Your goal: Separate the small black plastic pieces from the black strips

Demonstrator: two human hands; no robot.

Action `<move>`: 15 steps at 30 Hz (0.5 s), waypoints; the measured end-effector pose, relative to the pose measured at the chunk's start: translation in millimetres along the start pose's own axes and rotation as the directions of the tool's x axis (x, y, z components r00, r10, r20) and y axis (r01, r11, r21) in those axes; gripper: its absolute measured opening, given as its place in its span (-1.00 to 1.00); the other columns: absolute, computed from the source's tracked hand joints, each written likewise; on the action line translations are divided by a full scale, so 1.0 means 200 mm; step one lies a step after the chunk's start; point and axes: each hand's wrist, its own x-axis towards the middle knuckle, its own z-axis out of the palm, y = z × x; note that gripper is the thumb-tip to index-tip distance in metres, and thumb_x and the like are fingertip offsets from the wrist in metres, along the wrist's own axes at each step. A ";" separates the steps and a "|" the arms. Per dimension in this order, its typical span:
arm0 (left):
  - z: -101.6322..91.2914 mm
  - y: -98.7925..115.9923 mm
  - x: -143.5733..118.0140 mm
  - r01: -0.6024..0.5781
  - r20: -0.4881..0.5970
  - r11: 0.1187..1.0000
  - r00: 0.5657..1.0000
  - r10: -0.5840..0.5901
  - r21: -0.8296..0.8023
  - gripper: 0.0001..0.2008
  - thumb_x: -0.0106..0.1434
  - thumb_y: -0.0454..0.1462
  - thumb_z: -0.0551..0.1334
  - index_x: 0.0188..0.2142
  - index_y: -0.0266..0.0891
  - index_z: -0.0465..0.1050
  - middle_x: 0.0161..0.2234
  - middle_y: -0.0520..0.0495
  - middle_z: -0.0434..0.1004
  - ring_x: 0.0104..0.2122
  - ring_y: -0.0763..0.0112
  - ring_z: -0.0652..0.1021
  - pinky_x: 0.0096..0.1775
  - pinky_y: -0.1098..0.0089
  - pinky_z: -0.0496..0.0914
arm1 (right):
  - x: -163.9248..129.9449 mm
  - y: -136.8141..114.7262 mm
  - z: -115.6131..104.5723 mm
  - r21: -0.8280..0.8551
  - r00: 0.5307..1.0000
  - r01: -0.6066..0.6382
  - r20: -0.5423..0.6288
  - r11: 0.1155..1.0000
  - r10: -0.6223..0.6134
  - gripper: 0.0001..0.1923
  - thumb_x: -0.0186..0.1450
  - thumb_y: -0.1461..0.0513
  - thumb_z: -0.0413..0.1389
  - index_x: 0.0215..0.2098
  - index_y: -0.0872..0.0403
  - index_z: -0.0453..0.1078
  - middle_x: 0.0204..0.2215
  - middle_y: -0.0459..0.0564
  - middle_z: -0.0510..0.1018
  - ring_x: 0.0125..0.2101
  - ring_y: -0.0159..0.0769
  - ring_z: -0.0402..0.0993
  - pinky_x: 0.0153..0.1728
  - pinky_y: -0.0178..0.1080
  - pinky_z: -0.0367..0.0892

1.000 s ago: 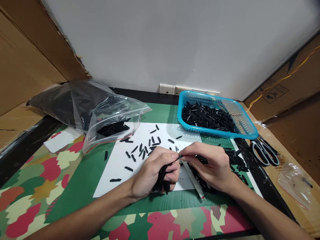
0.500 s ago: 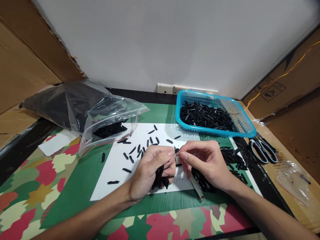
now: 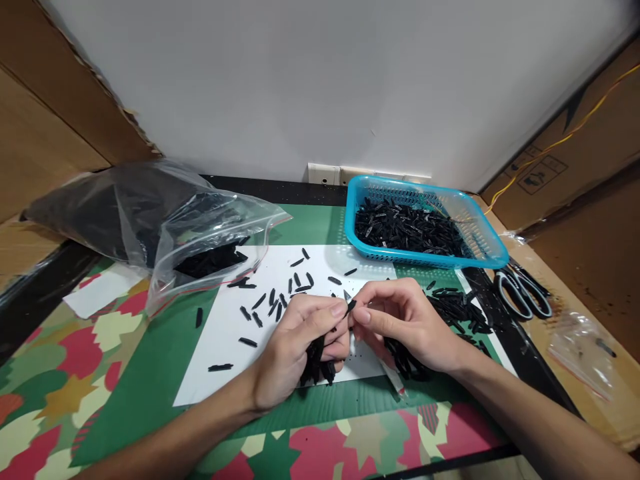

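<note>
My left hand (image 3: 313,333) is closed around a bunch of small black strips (image 3: 320,367) that stick out below its fingers. Between its thumb and fingertips and those of my right hand (image 3: 400,323) is one small black piece (image 3: 351,306). The right thumb and forefinger are pinched at that piece. A grey pointed tip (image 3: 347,296) shows just above it. Beneath the right hand runs a slim whitish stick (image 3: 395,381), partly hidden; whether it joins the tip I cannot tell. Several black strips (image 3: 273,303) lie scattered on a white sheet (image 3: 200,380).
A blue basket (image 3: 425,257) of black strips stands at the back right. At left lies an open zip bag (image 3: 130,207) of black pieces. More strips (image 3: 457,307) are heaped right of my hand, near scissors (image 3: 520,293) and a small clear bag (image 3: 583,353).
The view has shifted slightly to the right. Between my fingertips, the black piece and the grey tip show more plainly. Both hands keep nearly the same pose.
</note>
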 end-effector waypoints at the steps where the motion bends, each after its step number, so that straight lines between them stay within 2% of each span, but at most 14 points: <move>1: 0.00 0.00 0.00 0.003 0.007 1.000 1.000 -0.003 0.004 -0.57 0.46 -0.11 0.19 -0.52 -0.23 0.21 -0.62 0.12 0.18 -0.61 0.58 0.15 -0.52 0.51 0.17 | 0.00 0.00 0.00 -0.008 1.000 0.005 0.009 1.000 -0.005 -0.71 0.37 0.07 0.34 -0.29 0.15 0.52 -0.53 -0.14 0.53 -0.71 -0.51 0.37 -0.71 -0.45 0.30; 9: -0.01 0.00 0.01 0.023 0.042 1.000 0.999 -0.022 -0.014 -0.58 0.45 -0.13 0.19 -0.52 -0.22 0.24 -0.64 0.12 0.15 -0.62 0.56 0.14 -0.54 0.49 0.15 | -0.02 0.00 -0.02 -0.061 0.998 0.036 0.056 0.998 -0.032 -0.70 0.47 0.09 0.22 -0.26 0.17 0.52 -0.48 -0.08 0.55 -0.67 -0.53 0.36 -0.66 -0.45 0.24; 15: 0.00 0.01 0.00 0.031 0.061 0.999 0.998 -0.031 0.008 -0.60 0.42 -0.15 0.22 -0.53 -0.23 0.25 -0.65 0.12 0.14 -0.62 0.56 0.17 -0.54 0.50 0.18 | -0.02 -0.01 -0.03 -0.078 0.996 0.036 0.078 0.996 -0.030 -0.69 0.48 0.09 0.21 -0.30 0.17 0.47 -0.53 -0.15 0.44 -0.63 -0.53 0.24 -0.62 -0.43 0.15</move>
